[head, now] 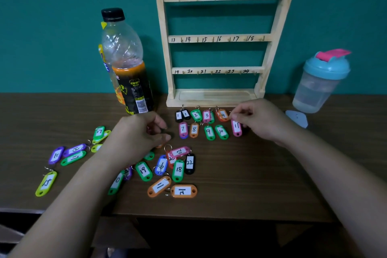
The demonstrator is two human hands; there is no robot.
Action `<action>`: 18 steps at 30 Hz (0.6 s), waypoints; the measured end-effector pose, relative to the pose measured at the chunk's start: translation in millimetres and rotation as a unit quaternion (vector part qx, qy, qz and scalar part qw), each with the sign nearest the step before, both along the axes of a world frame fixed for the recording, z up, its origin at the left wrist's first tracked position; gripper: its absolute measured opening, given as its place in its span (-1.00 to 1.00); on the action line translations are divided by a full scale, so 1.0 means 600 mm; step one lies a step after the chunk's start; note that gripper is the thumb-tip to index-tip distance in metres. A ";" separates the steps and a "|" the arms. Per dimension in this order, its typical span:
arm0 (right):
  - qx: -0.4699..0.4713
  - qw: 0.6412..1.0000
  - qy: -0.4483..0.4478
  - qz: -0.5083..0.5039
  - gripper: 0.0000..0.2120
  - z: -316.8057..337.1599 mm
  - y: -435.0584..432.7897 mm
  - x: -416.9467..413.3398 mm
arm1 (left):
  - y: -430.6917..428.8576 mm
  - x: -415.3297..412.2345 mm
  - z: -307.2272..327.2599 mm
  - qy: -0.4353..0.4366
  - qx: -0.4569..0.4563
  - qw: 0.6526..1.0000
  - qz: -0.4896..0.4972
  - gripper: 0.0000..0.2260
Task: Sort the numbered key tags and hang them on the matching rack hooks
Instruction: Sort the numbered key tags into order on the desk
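Two rows of sorted plastic key tags [194, 129] are laid on the brown wooden table [251, 174], just before the pale wooden hook rack [217, 38]. At the second row's right end, the pink tag numbered 11 [236, 128] is pinched at its top by the right hand [259, 119]. The left hand [138, 132] is held with fingers curled beside the loose scattered tags [178, 168]; whether anything is gripped cannot be told.

Brown table [251, 174], scattered key tags [178, 170], rack [211, 98], bottle [127, 65], shaker [320, 84]
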State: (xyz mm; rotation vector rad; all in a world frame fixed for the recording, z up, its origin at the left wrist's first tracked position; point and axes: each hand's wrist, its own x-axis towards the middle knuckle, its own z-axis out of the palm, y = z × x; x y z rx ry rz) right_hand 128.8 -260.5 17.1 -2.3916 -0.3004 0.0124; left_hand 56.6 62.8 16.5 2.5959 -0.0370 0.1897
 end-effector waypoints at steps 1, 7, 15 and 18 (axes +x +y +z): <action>-0.008 1.000 0.004 -0.001 -0.87 -0.003 -0.002 0.001 | -0.004 -0.004 0.002 0.001 0.001 1.000 -0.005 -0.83; -0.018 0.999 -0.036 -0.017 -0.85 -0.014 0.002 0.004 | -0.019 -0.024 0.009 0.007 -0.002 0.999 -0.039 -0.89; 0.002 0.998 -0.064 -0.023 -0.86 -0.011 0.001 0.000 | -0.017 -0.033 0.017 0.047 0.020 0.996 -0.076 -0.84; -0.005 0.995 -0.101 -0.023 -0.86 -0.007 0.010 -0.009 | -0.018 -0.035 0.016 0.070 0.018 0.994 -0.083 -0.72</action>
